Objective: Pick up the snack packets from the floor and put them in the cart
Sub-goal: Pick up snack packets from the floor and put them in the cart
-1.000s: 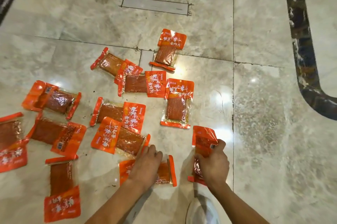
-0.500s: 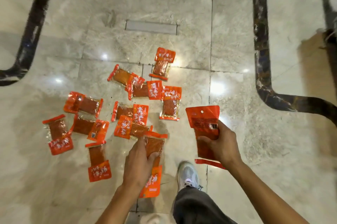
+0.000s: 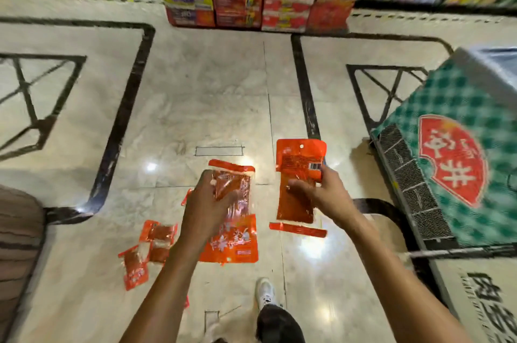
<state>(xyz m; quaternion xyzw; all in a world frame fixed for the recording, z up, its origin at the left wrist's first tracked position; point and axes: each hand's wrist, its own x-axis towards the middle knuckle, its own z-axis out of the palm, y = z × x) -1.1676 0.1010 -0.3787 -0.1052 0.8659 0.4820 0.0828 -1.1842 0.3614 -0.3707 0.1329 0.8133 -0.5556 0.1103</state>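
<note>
The cart (image 3: 419,183), a mesh basket with a green checked box in it, fills the right edge of the frame, just right of the right hand (image 3: 321,191), the nearer one. That hand is closed on an orange packet (image 3: 298,175) held upright, long axis vertical. The left hand (image 3: 207,208), centre frame, grips another packet (image 3: 235,219). More packets (image 3: 148,250) lie on the floor (image 3: 195,96), lower left.

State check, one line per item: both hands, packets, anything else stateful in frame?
Left hand: shut on front-facing snack packet, held above floor.
Right hand: shut on barcode-side snack packet, upright.
Floor packets: lying flat, not yet picked up.
Green checkered freezer: on the right; whether open or shut cannot be told.
</note>
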